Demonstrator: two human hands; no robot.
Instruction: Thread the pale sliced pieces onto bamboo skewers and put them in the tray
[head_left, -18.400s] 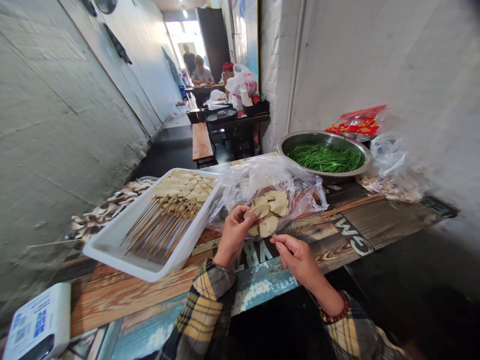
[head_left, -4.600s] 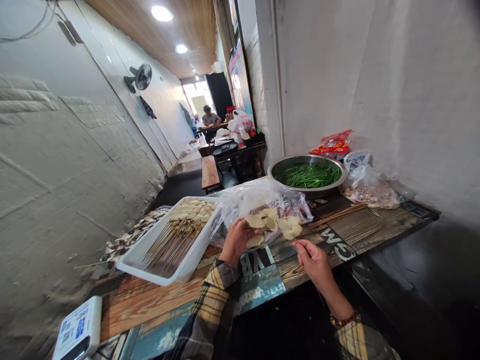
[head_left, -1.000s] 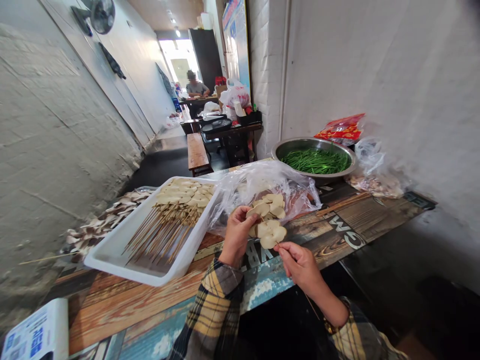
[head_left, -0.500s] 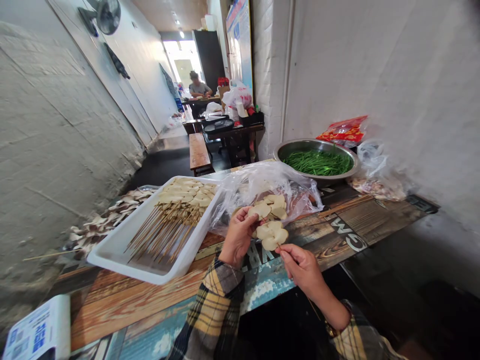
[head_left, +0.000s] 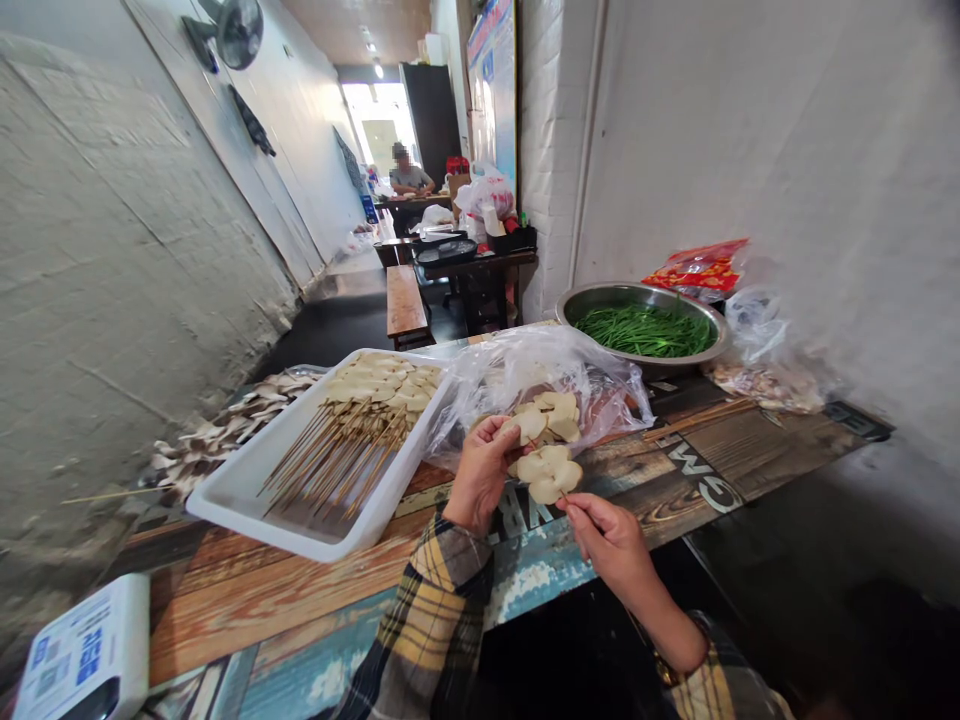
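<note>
My left hand (head_left: 482,474) is closed in a pinch on a thin, pale slice (head_left: 532,426). Just below it, several overlapping pale slices (head_left: 550,475) are threaded at the tip of a thin wooden skewer. My right hand (head_left: 611,540) grips that skewer right under the slices; its lower end runs down behind the wrist. Behind my hands, more loose pale slices (head_left: 564,410) lie at the mouth of a clear plastic bag (head_left: 517,352). To the left, a white tray (head_left: 206,508) holds rows of filled skewers (head_left: 341,450), their bare sticks pointing towards me.
A steel basin (head_left: 574,300) of long green vegetables stands at the back right, beside plastic bags (head_left: 757,325). Greyish-brown mushrooms (head_left: 184,455) lie left of the tray. A white box (head_left: 94,650) sits at the near left. Far off, a person (head_left: 409,175) sits at another table.
The view has swung slightly left, so everything sits a little further right. Both hands keep their hold on the slice and the skewer, with hardly any movement.
</note>
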